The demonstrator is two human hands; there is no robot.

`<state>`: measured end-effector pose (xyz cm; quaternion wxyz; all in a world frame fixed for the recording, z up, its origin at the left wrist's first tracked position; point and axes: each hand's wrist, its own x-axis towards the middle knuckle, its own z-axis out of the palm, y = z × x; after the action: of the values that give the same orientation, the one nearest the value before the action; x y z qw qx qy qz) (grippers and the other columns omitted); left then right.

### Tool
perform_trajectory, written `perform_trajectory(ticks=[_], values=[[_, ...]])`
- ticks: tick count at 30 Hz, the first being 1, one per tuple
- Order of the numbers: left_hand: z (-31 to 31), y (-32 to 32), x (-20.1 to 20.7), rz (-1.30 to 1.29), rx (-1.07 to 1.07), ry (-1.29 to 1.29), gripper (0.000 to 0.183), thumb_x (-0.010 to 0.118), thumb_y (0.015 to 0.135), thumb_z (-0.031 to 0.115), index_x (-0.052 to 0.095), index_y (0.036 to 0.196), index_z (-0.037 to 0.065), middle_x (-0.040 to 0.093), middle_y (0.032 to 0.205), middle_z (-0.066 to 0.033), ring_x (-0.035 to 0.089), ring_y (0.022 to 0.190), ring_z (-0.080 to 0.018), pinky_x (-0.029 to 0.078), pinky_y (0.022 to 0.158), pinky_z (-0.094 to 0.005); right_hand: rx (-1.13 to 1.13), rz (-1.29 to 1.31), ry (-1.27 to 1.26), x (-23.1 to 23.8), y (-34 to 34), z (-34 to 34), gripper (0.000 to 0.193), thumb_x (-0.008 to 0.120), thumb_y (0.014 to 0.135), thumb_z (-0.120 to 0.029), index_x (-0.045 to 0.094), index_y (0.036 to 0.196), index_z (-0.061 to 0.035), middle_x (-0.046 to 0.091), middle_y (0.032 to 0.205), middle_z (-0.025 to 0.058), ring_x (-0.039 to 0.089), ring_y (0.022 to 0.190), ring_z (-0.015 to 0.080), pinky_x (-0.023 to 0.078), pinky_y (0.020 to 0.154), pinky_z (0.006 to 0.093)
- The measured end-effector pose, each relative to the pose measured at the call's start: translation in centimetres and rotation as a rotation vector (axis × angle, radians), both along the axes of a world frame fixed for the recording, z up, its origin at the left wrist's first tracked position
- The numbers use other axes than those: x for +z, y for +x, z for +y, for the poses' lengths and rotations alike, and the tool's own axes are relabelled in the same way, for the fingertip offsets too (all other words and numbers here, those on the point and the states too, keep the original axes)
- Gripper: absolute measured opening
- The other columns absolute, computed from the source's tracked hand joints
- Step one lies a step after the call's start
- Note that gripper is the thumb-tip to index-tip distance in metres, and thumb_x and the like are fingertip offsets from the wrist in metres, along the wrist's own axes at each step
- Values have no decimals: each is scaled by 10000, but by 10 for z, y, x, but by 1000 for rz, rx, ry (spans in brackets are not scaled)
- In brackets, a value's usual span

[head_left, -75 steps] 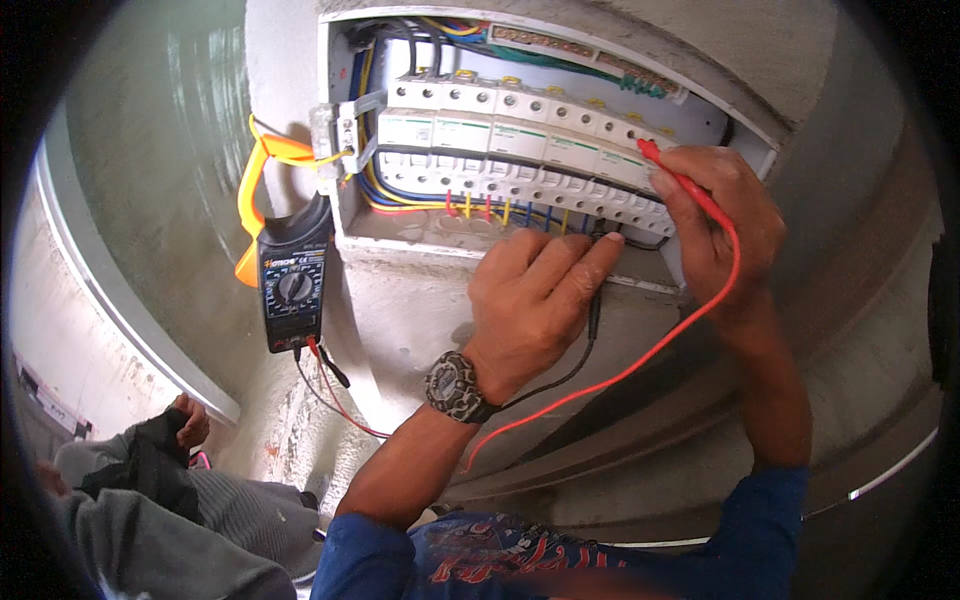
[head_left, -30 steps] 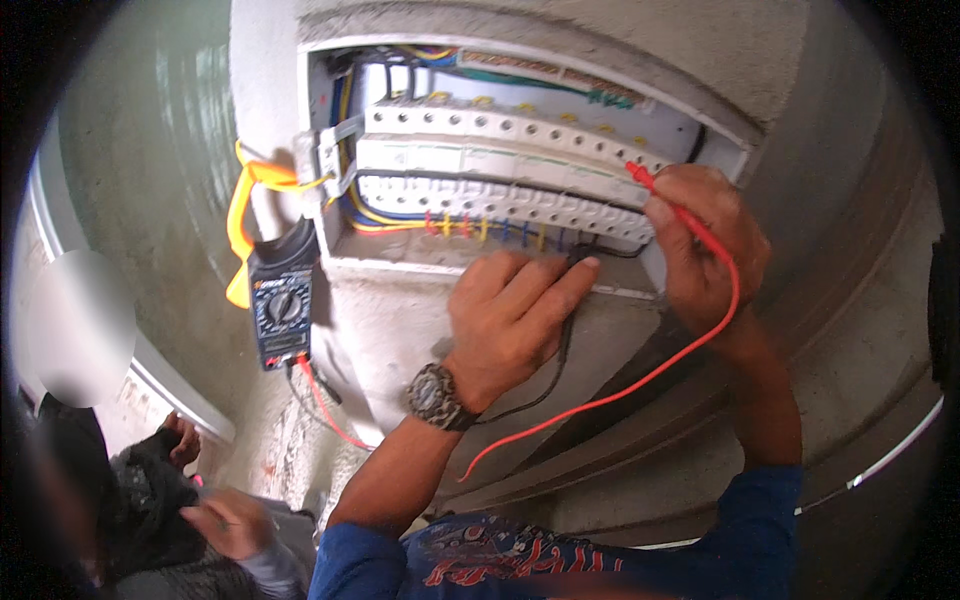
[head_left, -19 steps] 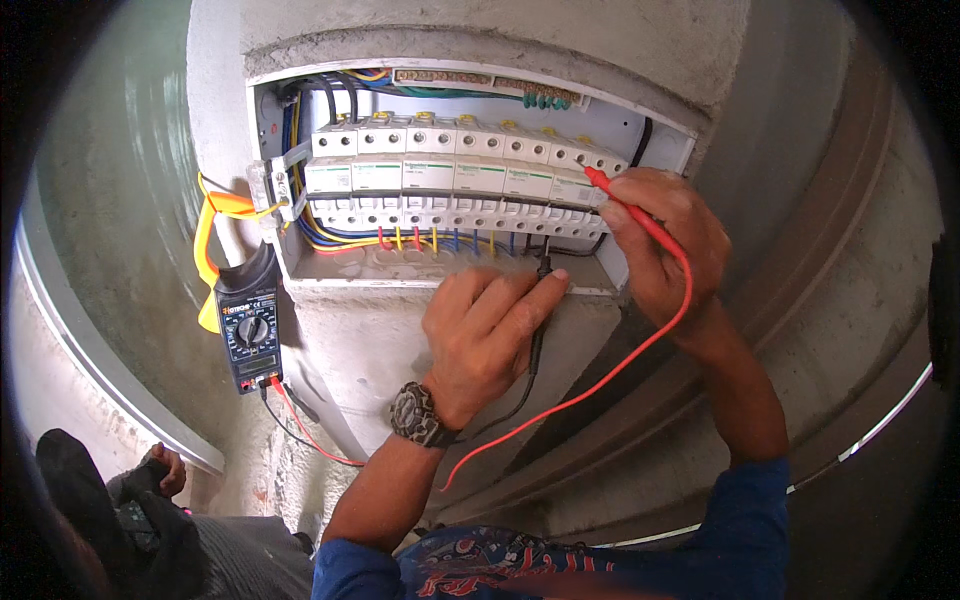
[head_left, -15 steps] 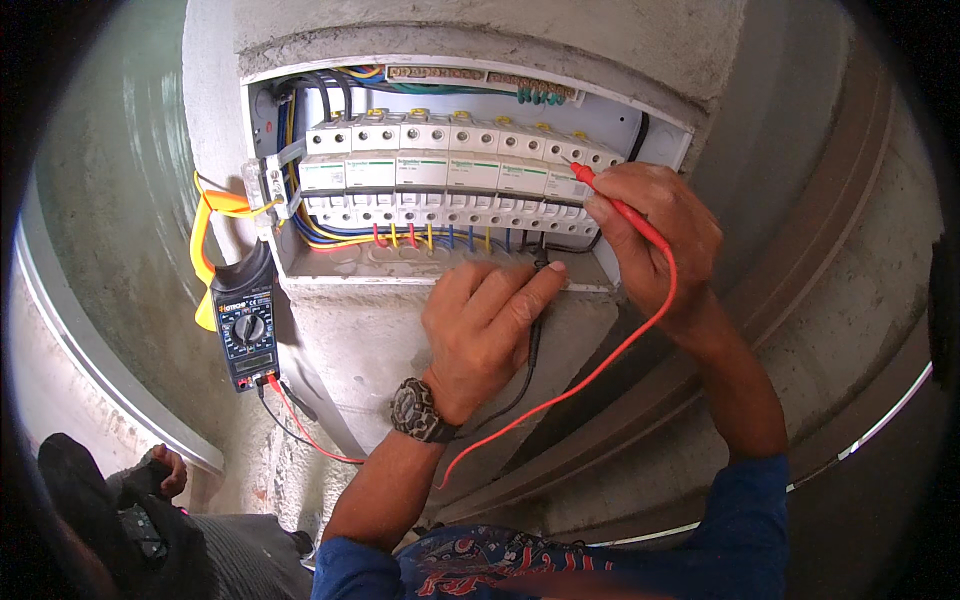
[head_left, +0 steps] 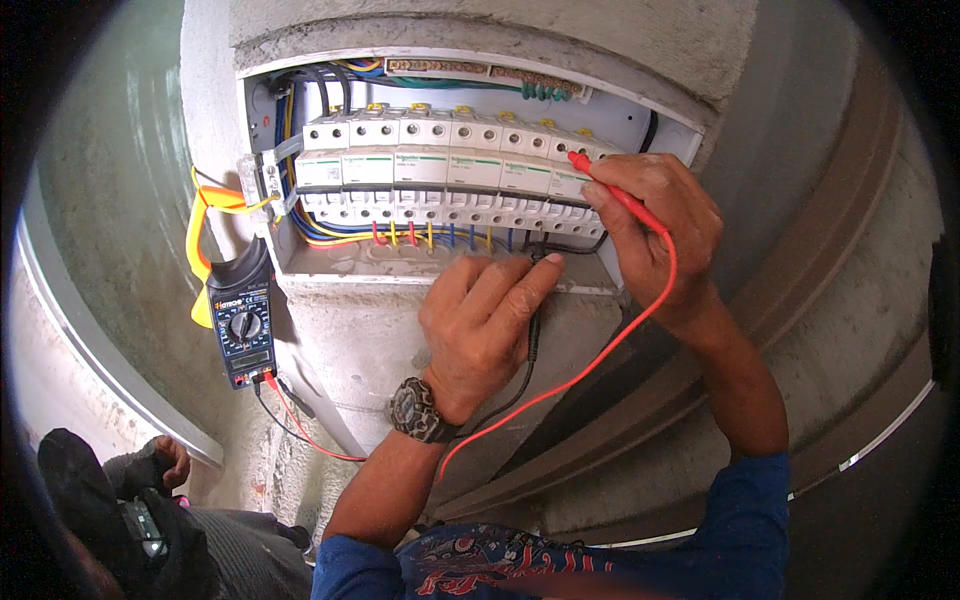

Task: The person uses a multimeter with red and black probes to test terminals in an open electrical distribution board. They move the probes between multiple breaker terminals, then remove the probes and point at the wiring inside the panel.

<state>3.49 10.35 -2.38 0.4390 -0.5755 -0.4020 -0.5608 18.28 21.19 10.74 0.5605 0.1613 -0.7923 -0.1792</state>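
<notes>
My right hand (head_left: 660,235) grips a red test probe (head_left: 615,195), its tip at the upper screw terminals near the right end of a row of white circuit breakers (head_left: 425,165). Below that row, my left hand (head_left: 485,315) is closed on a black test probe (head_left: 538,250), which points up at the lower terminals toward the right; its tip is hard to make out. Red and black leads run to a dark clamp meter (head_left: 246,325) with yellow jaws (head_left: 200,245), hanging at the left side of the electrical box (head_left: 440,283).
Blue, yellow and red wires (head_left: 345,238) run under the breakers. A terminal bar (head_left: 440,70) with green wires sits along the top. Rough concrete (head_left: 380,325) surrounds the box. Another person (head_left: 150,520) is at the lower left, one hand (head_left: 172,462) showing.
The red probe's tip has shifted slightly up and left at the upper terminals. My left hand and the black probe stay almost in place. The view has moved a little.
</notes>
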Motion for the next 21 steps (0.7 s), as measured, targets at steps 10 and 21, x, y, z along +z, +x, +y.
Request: perform_trajectory(ticks=[10, 21], values=[[-2, 3, 8, -17, 57, -31, 470, 728, 769, -2, 770, 1223, 114, 722, 998, -37, 634, 768, -236, 518, 643, -383, -24, -13, 20, 1, -1, -2, 249, 836, 849, -2, 708, 1059, -41, 762, 991, 115, 724, 835, 323, 575, 757, 411], [4, 10, 3, -57, 57, -38, 398, 721, 821, 145, 728, 1217, 108, 587, 890, -15, 565, 809, -227, 465, 636, -389, -179, -27, -9, -1, 10, 9, 221, 752, 983, -84, 752, 1204, -71, 773, 1120, 140, 743, 991, 301, 588, 867, 421]])
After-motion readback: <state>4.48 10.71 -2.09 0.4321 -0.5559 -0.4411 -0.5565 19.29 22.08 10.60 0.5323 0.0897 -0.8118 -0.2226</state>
